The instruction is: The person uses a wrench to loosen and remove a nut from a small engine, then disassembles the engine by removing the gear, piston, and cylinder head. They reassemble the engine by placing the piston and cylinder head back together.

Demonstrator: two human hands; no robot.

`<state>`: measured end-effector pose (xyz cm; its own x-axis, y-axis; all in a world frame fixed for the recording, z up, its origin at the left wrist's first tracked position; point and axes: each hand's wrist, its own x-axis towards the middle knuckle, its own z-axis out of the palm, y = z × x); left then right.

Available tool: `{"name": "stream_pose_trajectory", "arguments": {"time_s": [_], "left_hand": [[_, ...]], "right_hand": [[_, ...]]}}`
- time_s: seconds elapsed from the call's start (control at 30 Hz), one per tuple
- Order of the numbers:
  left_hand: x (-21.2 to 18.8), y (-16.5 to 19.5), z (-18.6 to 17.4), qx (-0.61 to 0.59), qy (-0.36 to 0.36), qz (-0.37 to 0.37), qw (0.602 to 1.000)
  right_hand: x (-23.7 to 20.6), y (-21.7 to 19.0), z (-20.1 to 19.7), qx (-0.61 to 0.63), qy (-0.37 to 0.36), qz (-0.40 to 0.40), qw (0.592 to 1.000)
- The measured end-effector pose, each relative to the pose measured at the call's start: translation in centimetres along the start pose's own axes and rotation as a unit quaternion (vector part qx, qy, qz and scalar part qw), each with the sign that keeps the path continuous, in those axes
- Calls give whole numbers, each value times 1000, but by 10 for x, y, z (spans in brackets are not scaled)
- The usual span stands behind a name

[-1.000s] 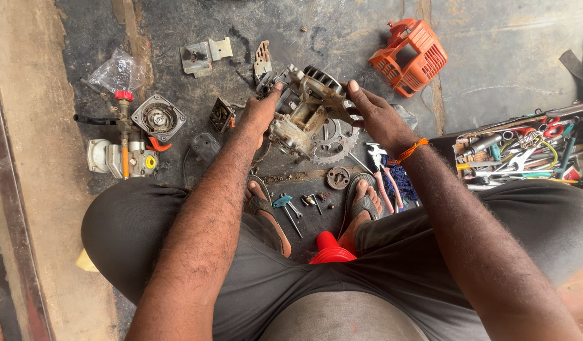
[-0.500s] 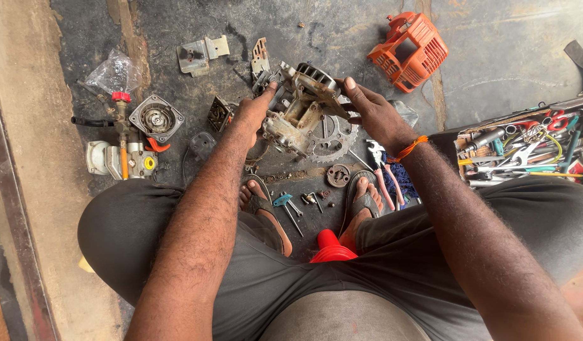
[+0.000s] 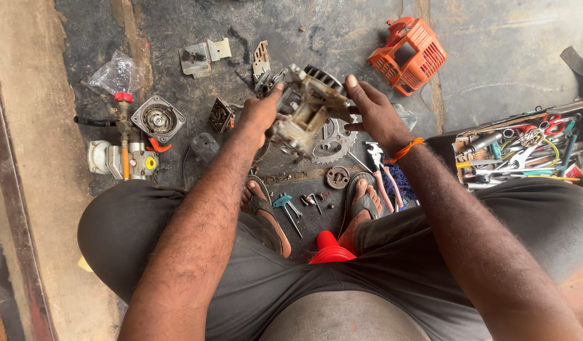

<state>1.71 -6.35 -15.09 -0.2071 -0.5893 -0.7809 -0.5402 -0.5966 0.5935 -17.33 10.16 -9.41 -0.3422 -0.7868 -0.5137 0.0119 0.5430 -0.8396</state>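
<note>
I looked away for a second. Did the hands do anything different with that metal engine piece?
Both hands, left hand and right hand, kept hold of the engine block and lifted it slightly, tilting it. Nothing was let go. The orange cover, toothed disc and toolbox stayed put.

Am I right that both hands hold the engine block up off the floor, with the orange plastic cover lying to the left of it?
Not quite. The head view shows the orange plastic cover to the right. Both the left hand and right hand do hold the engine block.
</note>
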Motion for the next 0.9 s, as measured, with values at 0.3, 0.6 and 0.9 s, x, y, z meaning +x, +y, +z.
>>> {"name": "stream_pose_trajectory", "arguments": {"time_s": [0.3, 0.6, 0.9], "left_hand": [[-43, -1, 41, -10, 55, 33, 998], [-53, -5, 38, 71, 55, 72, 993], [-64, -11, 48, 13, 72, 95, 993]], "right_hand": [[-4, 11, -3, 23, 98, -27, 995], [-13, 15, -23, -298, 35, -72, 951], [-18, 7, -29, -245, 61, -108, 962]]}}
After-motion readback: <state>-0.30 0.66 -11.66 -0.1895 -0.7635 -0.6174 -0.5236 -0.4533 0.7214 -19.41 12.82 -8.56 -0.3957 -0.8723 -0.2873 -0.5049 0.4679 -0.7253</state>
